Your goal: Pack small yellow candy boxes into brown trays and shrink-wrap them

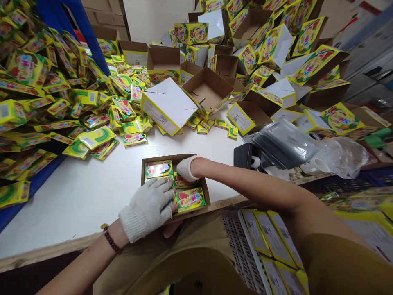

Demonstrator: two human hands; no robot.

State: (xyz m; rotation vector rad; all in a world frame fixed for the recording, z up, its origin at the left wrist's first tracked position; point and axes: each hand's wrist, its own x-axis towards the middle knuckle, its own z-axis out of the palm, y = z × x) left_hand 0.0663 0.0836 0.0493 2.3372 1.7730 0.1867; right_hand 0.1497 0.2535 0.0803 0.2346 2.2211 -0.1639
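Observation:
A shallow brown cardboard tray box (206, 196) sits at the table's front edge, filled with small yellow-green candy packs. One candy pack (159, 168) lies at its back left, another candy pack (190, 199) at its front right. My left hand (150, 207), in a white knit glove with bare fingertips, lies over the box's left side, fingers stretched flat on the packs. From the right, my right hand (187, 168), gloved the same way, reaches into the box's back right corner. Its fingers point down and are hidden, so their grip does not show.
A big heap of candy packs (58, 94) spreads over the left and back. Empty display boxes (208, 90) pile up behind. At right are a black tape dispenser (245, 155), clear plastic sheets (285, 141) and a white cup (316, 166). Below, a crate (235, 233) holds filled boxes (270, 233).

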